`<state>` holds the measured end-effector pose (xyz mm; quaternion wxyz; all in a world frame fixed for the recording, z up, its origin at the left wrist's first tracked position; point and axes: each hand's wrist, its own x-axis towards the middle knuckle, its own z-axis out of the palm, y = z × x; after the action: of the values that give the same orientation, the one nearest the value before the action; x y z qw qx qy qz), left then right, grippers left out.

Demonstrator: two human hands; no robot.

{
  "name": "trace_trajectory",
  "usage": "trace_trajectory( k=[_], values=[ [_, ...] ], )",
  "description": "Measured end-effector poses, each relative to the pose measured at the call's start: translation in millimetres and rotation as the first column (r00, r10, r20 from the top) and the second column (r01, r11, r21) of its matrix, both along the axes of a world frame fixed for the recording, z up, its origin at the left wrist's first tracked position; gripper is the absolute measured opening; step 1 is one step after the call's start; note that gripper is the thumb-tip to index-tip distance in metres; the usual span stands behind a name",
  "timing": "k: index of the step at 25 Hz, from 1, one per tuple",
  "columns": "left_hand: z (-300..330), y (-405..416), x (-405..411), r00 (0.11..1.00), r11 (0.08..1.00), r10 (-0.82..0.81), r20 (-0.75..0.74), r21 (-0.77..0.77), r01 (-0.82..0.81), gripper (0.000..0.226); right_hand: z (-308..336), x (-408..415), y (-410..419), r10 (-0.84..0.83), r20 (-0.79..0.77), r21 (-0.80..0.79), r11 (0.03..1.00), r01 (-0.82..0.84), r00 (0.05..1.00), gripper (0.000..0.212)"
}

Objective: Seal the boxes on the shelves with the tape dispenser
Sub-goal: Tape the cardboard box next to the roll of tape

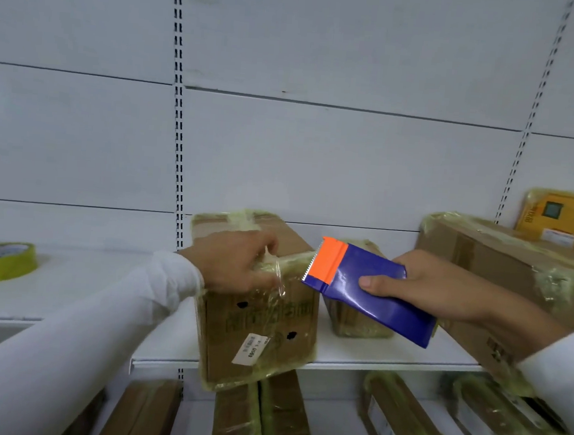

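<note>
Two hands: left (237,261) pinches tape on box (256,321); right (438,287) grips dispenser (366,288).

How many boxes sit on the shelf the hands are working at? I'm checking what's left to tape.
4: the box under the left hand, a small one behind the dispenser, a large one at right, an orange one behind it. More may be hidden.
</note>
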<state>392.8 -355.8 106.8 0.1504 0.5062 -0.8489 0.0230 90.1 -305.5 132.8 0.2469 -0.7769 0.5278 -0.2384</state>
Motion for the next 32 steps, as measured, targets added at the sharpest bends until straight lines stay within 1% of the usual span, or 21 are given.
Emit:
trace_trajectory(
  k=[2,3,5,7,10,12,14,17,19,21,22,23,25,26,28,30,32],
  values=[
    [-10.9,-1.6,-15.0,0.986,0.980,0.143,0.089,-0.153,-0.128,0.069,-1.6,1.2,0.4,0.007,-0.006,0.010,1.000,-0.007,1.000,0.037],
    [-14.9,-3.2,-20.9,0.973,0.965,0.180,0.148,-0.218,-0.146,0.073,-2.9,1.0,0.1,0.010,-0.007,0.013,1.000,-0.010,1.000,0.036],
    [-19.6,-10.6,-25.0,0.950,0.954,0.178,0.258,-0.280,-0.103,0.070,-4.9,-1.8,-2.3,0.019,0.001,0.012,1.000,-0.019,1.000,0.035],
    [-21.1,-15.7,-21.3,0.948,0.956,0.171,0.268,-0.277,-0.095,0.066,-5.9,-4.3,-4.3,0.040,0.019,0.008,0.999,-0.040,0.999,0.034],
    [-24.7,-21.5,-17.9,0.940,0.951,0.214,0.265,-0.279,-0.138,0.073,-11.1,-5.6,-5.4,0.069,0.055,0.016,0.997,-0.070,0.996,0.031],
    [-23.8,-21.4,-16.8,0.935,0.960,0.192,0.298,-0.253,-0.116,0.083,-15.0,-6.0,-4.7,0.083,0.075,0.026,0.996,-0.085,0.994,0.030],
    [-22.5,-20.4,-12.3,0.938,0.960,0.161,0.306,-0.271,-0.077,0.099,-14.8,-7.4,-3.9,0.093,0.081,0.027,0.995,-0.096,0.992,0.028],
    [-23.9,-17.1,4.0,0.959,0.950,0.140,0.246,-0.308,-0.059,0.119,-10.6,-5.7,-7.5,0.128,0.068,0.007,0.992,-0.129,0.990,0.030],
    [-21.8,-15.0,15.3,0.960,0.956,0.126,0.250,-0.290,-0.050,0.119,-9.1,-1.5,-12.4,0.144,0.047,-0.013,0.989,-0.144,0.988,0.034],
    [-18.4,-10.9,20.5,0.951,0.947,0.115,0.288,-0.320,-0.018,0.112,-6.7,6.6,-15.8,0.168,0.022,-0.017,0.986,-0.167,0.986,0.035],
    [-17.9,-8.0,20.6,0.959,0.934,0.097,0.267,-0.357,0.005,0.106,-5.6,11.3,-16.8,0.175,0.007,-0.020,0.984,-0.175,0.984,0.037],
    [-18.7,-4.1,20.6,0.977,0.917,0.068,0.203,-0.399,0.019,0.097,-4.7,15.9,-18.0,0.180,-0.011,-0.031,0.983,-0.180,0.984,0.042],
    [-20.6,4.4,22.1,1.000,0.900,-0.024,-0.018,-0.435,0.014,0.069,-3.7,24.1,-21.9,0.171,-0.049,-0.074,0.982,-0.174,0.984,0.059],
    [-21.0,8.6,24.5,0.987,0.912,-0.067,-0.149,-0.409,0.000,0.055,-3.4,27.9,-24.3,0.165,-0.067,-0.092,0.981,-0.171,0.984,0.066],
    [-18.6,17.8,31.9,0.928,0.954,-0.091,-0.361,-0.298,-0.022,0.037,-1.6,36.2,-28.6,0.193,-0.096,-0.098,0.974,-0.202,0.977,0.074],
    [-14.4,27.6,38.8,0.877,0.979,-0.081,-0.473,-0.202,-0.019,0.030,-0.3,46.8,-31.9,0.243,-0.103,-0.088,0.964,-0.252,0.964,0.075],
    [-12.2,35.9,42.5,0.856,0.989,-0.082,-0.511,-0.147,0.007,0.029,-0.1,59.0,-34.1,0.278,-0.090,-0.084,0.955,-0.285,0.956,0.067]
  ],
)
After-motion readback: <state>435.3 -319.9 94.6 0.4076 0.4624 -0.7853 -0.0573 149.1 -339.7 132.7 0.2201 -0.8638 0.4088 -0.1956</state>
